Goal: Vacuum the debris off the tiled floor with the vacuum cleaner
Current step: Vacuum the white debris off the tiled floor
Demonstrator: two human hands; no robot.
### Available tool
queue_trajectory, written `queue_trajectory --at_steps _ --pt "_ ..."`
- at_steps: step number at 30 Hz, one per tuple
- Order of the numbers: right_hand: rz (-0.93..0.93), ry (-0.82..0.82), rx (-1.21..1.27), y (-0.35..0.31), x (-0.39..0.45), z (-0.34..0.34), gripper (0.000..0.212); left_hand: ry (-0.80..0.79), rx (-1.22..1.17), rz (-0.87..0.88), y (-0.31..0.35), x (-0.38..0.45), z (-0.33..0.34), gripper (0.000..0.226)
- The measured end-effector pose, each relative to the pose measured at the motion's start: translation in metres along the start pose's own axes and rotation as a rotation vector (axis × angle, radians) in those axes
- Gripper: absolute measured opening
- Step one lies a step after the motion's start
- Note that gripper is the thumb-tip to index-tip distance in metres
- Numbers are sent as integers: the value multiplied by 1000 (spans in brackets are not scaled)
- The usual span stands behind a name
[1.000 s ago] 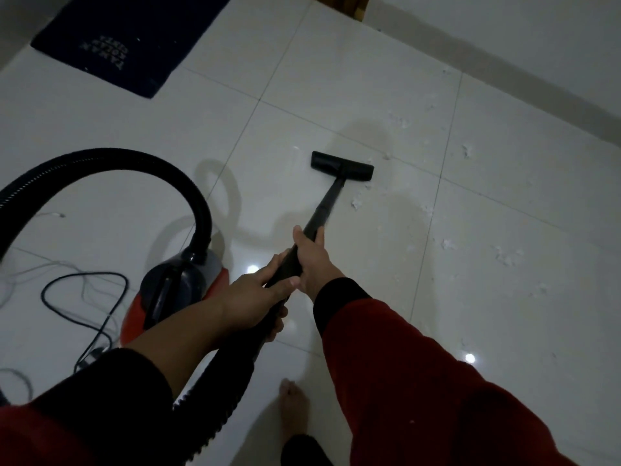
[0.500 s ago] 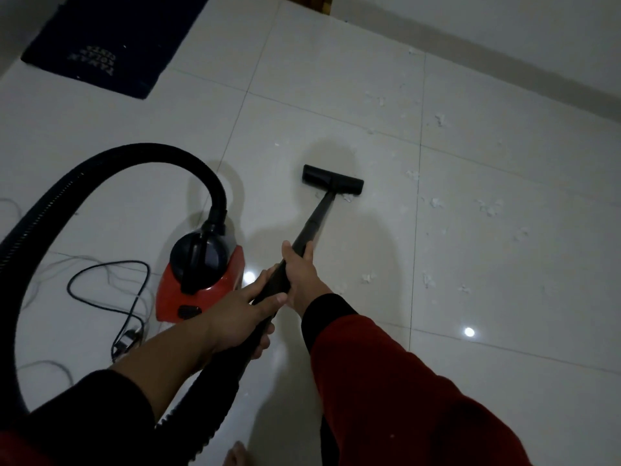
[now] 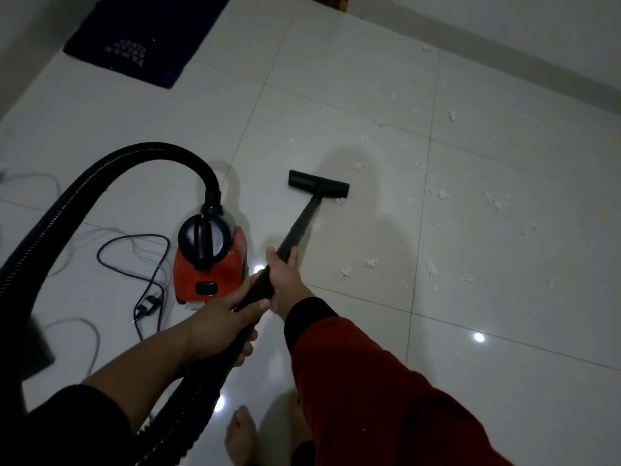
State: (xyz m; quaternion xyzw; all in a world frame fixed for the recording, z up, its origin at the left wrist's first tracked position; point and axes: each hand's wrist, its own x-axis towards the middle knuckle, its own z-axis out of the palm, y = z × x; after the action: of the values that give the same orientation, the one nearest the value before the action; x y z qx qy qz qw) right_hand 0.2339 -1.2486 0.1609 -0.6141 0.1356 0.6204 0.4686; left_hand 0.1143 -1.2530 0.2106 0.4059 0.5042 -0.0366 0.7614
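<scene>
From my remote seat I saw both hands clamped on the black wand [image 3: 304,216] of the vacuum cleaner [image 3: 210,264]. The right hand [image 3: 285,280] gripped it further along, fingers wrapped round the tube, its red sleeve [image 3: 369,381] reaching in from the lower right. The left hand [image 3: 221,321] closed on the wand just behind, where the ribbed hose [image 3: 100,176] joined; the two hands were touching, one behind the other.

The floor head [image 3: 318,184] lay flat on the tiled floor [image 3: 504,331], with a white scrap touching its right end. More white debris [image 3: 371,262] lay scattered to the right of the wand and beyond the head, spread over several tiles; two clumps sat near the right hand.

The red canister body stood on the floor just left of the hands, its dark round dust compartment facing up; I could not tell what was inside it. The hose arched up from its top and swept round to the left. A black power cord [image 3: 144,264] lay looped on the tiles left of the canister. A dark blue mat [image 3: 148,38] lay well apart at the top left. A bare foot [image 3: 240,435] showed at the bottom edge.
</scene>
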Motion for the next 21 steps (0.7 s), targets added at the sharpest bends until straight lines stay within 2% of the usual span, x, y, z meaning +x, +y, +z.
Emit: queue_trajectory --at_steps 9,21 --pt "15 24 -24 28 -8 -4 70 27 -43 -48 -20 -23 2 58" --pt "54 52 -57 102 -34 39 73 45 -40 -74 -66 -79 -48 65"
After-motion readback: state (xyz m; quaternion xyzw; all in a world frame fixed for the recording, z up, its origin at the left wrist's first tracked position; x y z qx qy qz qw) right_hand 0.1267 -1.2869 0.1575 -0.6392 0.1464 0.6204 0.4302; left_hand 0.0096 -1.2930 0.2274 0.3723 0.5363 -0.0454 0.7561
